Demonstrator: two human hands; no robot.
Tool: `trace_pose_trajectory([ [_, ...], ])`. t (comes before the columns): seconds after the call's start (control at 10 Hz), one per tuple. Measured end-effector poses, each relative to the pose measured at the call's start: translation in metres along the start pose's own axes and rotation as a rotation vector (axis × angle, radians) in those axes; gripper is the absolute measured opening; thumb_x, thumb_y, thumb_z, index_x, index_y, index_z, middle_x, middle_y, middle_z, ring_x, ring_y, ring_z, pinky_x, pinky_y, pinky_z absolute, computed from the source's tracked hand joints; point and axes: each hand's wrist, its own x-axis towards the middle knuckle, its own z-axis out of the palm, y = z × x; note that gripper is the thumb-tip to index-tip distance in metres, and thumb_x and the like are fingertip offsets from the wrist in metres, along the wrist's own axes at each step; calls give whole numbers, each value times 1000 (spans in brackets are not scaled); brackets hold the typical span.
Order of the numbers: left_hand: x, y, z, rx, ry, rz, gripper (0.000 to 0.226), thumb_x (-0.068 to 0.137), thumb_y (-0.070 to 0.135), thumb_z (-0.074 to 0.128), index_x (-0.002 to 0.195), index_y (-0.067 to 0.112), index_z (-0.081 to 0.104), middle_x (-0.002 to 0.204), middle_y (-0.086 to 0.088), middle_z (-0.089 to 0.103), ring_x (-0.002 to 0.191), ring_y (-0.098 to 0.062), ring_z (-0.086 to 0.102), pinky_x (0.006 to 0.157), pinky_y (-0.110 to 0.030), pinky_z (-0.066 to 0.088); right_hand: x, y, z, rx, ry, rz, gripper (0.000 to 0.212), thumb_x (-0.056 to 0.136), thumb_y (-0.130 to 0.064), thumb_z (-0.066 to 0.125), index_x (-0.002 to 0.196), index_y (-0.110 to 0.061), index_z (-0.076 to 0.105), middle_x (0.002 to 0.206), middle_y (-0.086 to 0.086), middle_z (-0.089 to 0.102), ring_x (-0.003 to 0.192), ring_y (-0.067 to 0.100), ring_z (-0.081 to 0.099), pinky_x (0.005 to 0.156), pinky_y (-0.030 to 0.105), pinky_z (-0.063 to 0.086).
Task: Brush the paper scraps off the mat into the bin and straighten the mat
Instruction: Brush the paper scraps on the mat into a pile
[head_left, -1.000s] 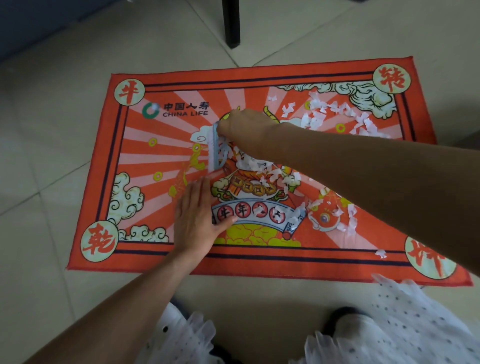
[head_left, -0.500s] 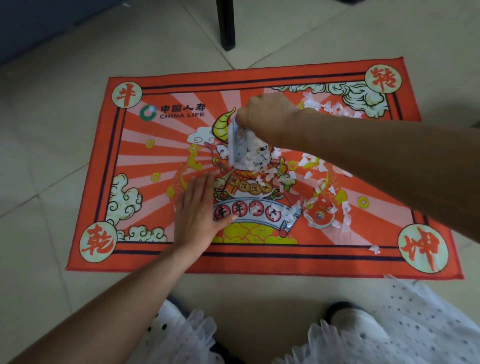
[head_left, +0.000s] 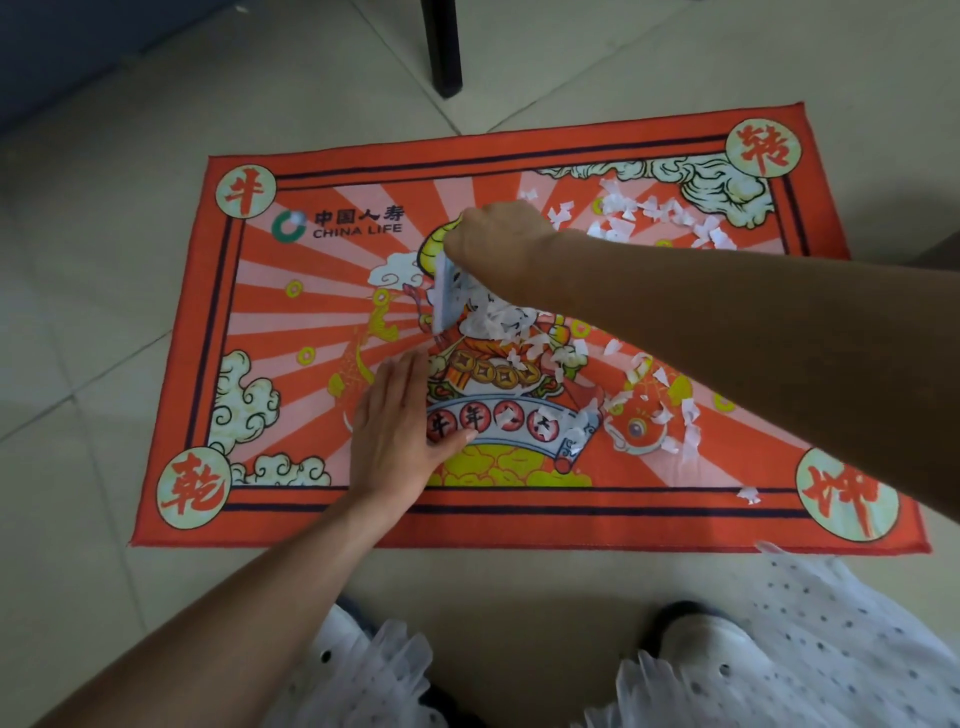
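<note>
Orange printed cloth mat (head_left: 311, 312) is lying flat on the tiled floor (head_left: 78, 364). Left hand (head_left: 400, 431) is pressing on it, fingers spread flat. Right hand (head_left: 498, 244) is reaching across, fingers pinching a pale flat card (head_left: 444, 296) beside little white paper scraps (head_left: 498, 322).

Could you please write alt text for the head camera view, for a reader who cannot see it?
A right hand sweeps white paper scraps across a red printed floor mat with a pale flat card, while the left hand presses the mat flat. More scraps lie near its far right corner.
</note>
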Motion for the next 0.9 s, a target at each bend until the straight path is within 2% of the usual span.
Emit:
trace_pose_trajectory([
  [0.1, 0, -2, 4, 11, -16, 24, 101, 82, 70, 53, 157, 13, 16, 163, -6, 20, 151, -26, 13, 121, -46, 18, -13, 15, 2, 39, -20, 45, 45, 86, 6, 57, 128, -8, 46, 117, 15, 53, 105, 33, 57, 71, 37, 42],
  [0.2, 0, -2, 6, 23, -6, 45, 100, 83, 68, 54, 157, 14, 15, 163, -4, 19, 151, -25, 13, 120, -45, 18, -22, 21, 3, 33, -8, 50, 48, 86, 7, 54, 130, -11, 47, 115, 15, 55, 102, 34, 58, 67, 34, 40],
  [0.3, 1, -2, 6, 31, 3, 60, 99, 82, 69, 52, 157, 14, 16, 163, -4, 19, 151, -25, 13, 120, -43, 15, -22, 23, 2, 133, 47, 45, 64, 84, 11, 52, 140, -17, 40, 113, 14, 57, 90, 34, 57, 61, 33, 39],
  [0.4, 0, -3, 8, 21, 10, 68, 96, 83, 69, 49, 157, 16, 19, 163, -2, 20, 151, -25, 14, 120, -44, 17, -23, 24, 0, 193, 84, 35, 76, 80, 15, 49, 144, -20, 29, 96, 13, 52, 72, 30, 48, 44, 29, 27],
  [0.5, 0, -2, 9, 10, 10, 69, 95, 83, 68, 49, 156, 16, 19, 162, -3, 22, 150, -25, 16, 120, -47, 21, -23, 23, 4, 163, 124, 15, 79, 79, 16, 49, 145, -22, 26, 97, 14, 55, 70, 29, 49, 42, 28, 23],
  [0.6, 2, 0, 9, 15, 7, 75, 94, 83, 67, 49, 156, 16, 20, 162, -3, 22, 150, -25, 17, 119, -45, 20, -19, 18, 3, 212, 129, 49, 75, 81, 15, 49, 144, -20, 29, 98, 14, 52, 72, 28, 47, 43, 28, 26],
  [0.7, 4, 4, 9, -1, 21, 90, 94, 83, 66, 50, 156, 14, 22, 162, -3, 23, 149, -26, 19, 119, -46, 22, -9, 10, 9, 207, 125, 47, 59, 82, 10, 53, 133, -19, 44, 95, 10, 51, 77, 29, 55, 58, 35, 46],
  [0.8, 6, 4, 11, -7, 29, 108, 95, 82, 66, 52, 155, 13, 23, 161, -4, 25, 149, -25, 22, 118, -48, 27, 35, 17, 55, 233, 241, -14, 45, 75, -1, 61, 107, -30, 52, 85, 5, 53, 68, 27, 56, 60, 39, 55],
  [0.9, 6, 3, 11, -21, 28, 110, 95, 82, 66, 52, 155, 12, 24, 160, -5, 27, 148, -26, 23, 117, -49, 29, 36, 16, 52, 230, 219, -37, 34, 75, -5, 63, 96, -29, 52, 81, 5, 55, 63, 28, 56, 56, 40, 54],
])
